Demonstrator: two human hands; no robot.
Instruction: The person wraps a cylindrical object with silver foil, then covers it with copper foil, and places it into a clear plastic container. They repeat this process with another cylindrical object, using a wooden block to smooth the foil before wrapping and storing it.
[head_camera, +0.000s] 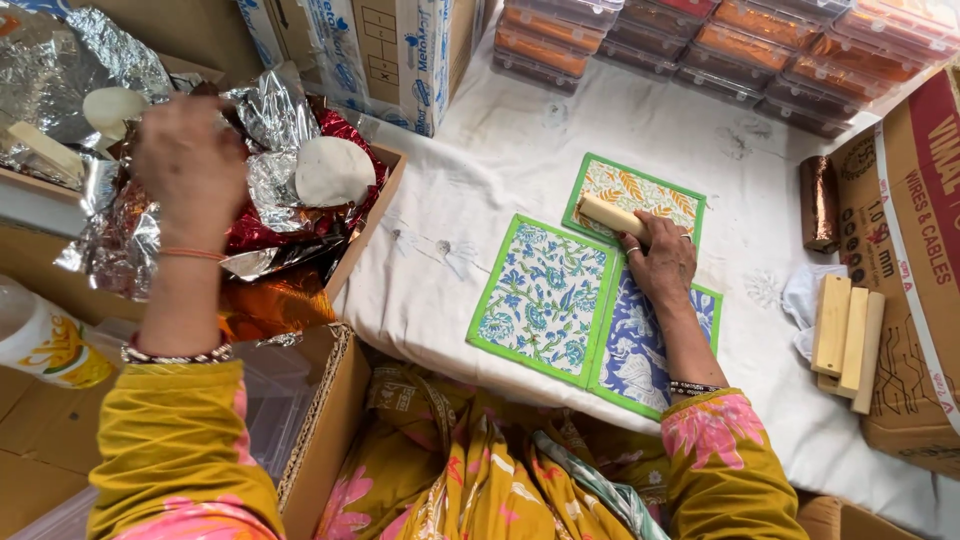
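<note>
My left hand (190, 165) reaches into a cardboard box (375, 215) of crumpled silver and red foil (270, 190); its fingers are bent among the foil, and whether they grip anything is hidden. A pale round disc (333, 171) lies on the foil just right of that hand. My right hand (662, 260) rests on printed cloth mats and is closed around a short pale wooden stick (608, 216). The mats are a green-edged blue floral one (545, 298), a blue-white one (640, 355) and an orange-leaf one (640, 195) on a white cloth (500, 150).
Several pale wooden blocks (846, 340) lie at the right beside a brown cardboard box (915, 260). A copper foil roll (819, 203) stands near them. Stacked clear lidded containers (720, 40) line the far edge. A printed carton (400, 55) stands behind the foil box.
</note>
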